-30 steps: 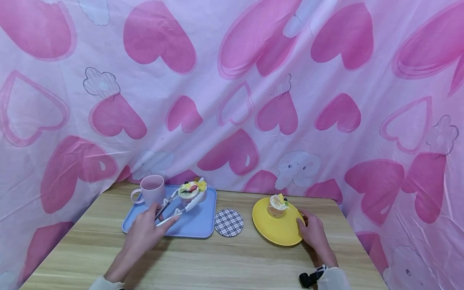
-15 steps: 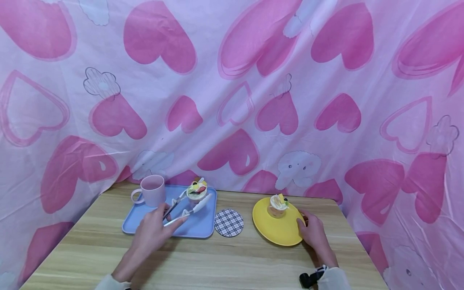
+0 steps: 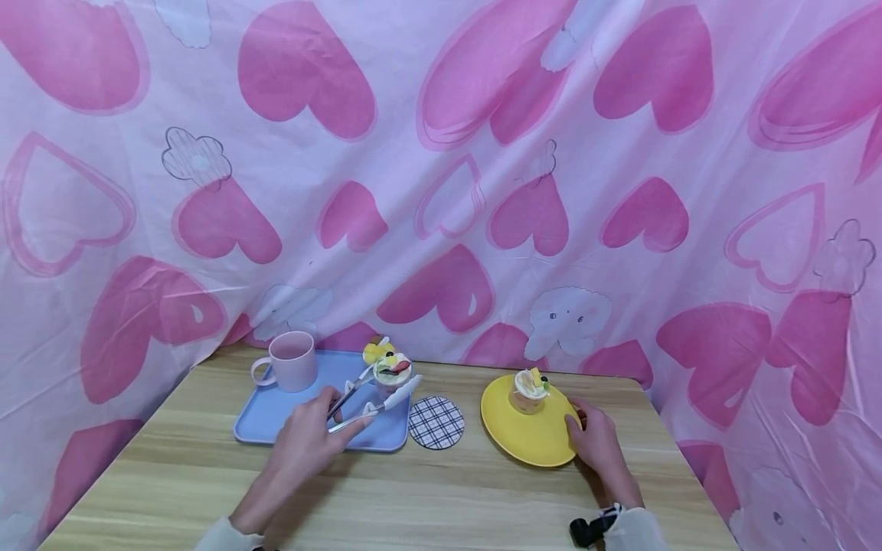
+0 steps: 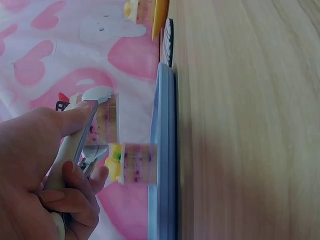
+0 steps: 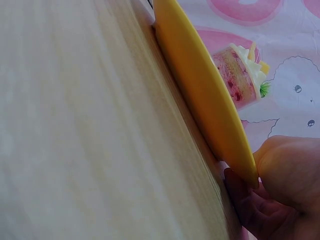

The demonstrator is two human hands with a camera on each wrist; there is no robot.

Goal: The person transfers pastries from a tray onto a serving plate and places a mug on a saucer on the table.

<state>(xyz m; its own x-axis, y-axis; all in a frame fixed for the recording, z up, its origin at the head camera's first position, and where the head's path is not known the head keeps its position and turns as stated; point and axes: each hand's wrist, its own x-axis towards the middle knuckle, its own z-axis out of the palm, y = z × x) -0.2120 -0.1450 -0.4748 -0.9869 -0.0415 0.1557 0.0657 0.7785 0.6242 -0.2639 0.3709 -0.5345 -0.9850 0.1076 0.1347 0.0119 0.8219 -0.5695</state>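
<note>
Left hand: fingers gripping tongs, which are holding a fruit-topped cake cup raised over the blue tray's right side; second cake cup standing behind. Right hand: fingers pinching the yellow plate's right rim; third cake cup sitting there.

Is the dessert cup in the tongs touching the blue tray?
Apart. The left wrist view shows pink backdrop between the held cup and blue tray.

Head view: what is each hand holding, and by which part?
The left hand grips the tongs by their arms, which clasp a dessert cup by its sides. The right hand holds the yellow plate by its rim.
</note>
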